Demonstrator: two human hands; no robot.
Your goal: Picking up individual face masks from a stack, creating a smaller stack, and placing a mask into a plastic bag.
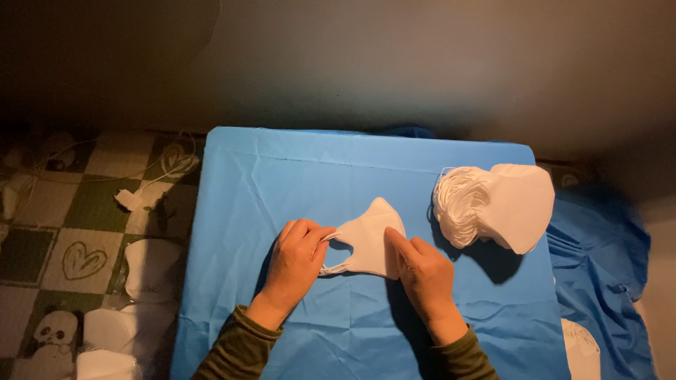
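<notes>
A white folded face mask (370,236) lies on a blue cloth-covered table (303,176). My left hand (296,264) pinches the mask's ear loops at its left side. On the mask's lower right part, my right hand (422,274) presses down with the index finger stretched out. To the right stands a stack of white masks (503,204), their ear loops bunched on its left.
A chequered green and cream mat (70,232) with heart and panda prints lies left of the table, with white mask pieces (151,267) and a white cable on it. More blue cloth (598,239) drapes at the right. A grey wall is behind.
</notes>
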